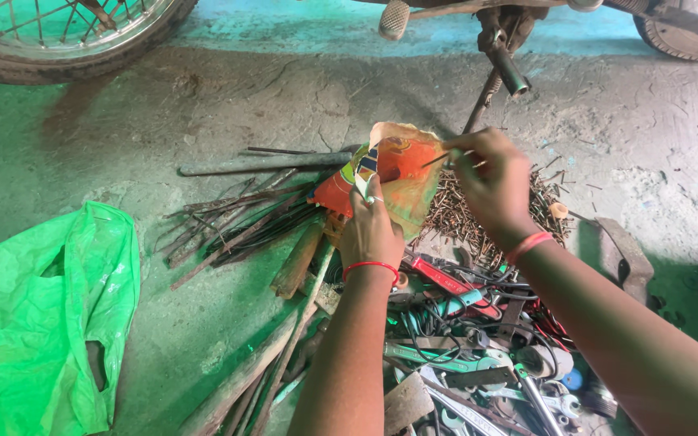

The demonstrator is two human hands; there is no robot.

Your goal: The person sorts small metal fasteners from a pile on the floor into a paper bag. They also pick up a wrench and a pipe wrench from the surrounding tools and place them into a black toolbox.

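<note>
A: What did we hold?

B: Our left hand point(371, 230) gripped an orange packet point(389, 173), open, just above the floor beside a pile of small nails point(458, 214).

A: And our right hand point(494, 186)?

B: It pinched 1 thin nail point(438, 159) at the packet's mouth.

A: What lay near us?

B: A heap of wrenches point(462, 363), long rusty rods point(236, 222) and a green plastic bag point(38, 315).
</note>
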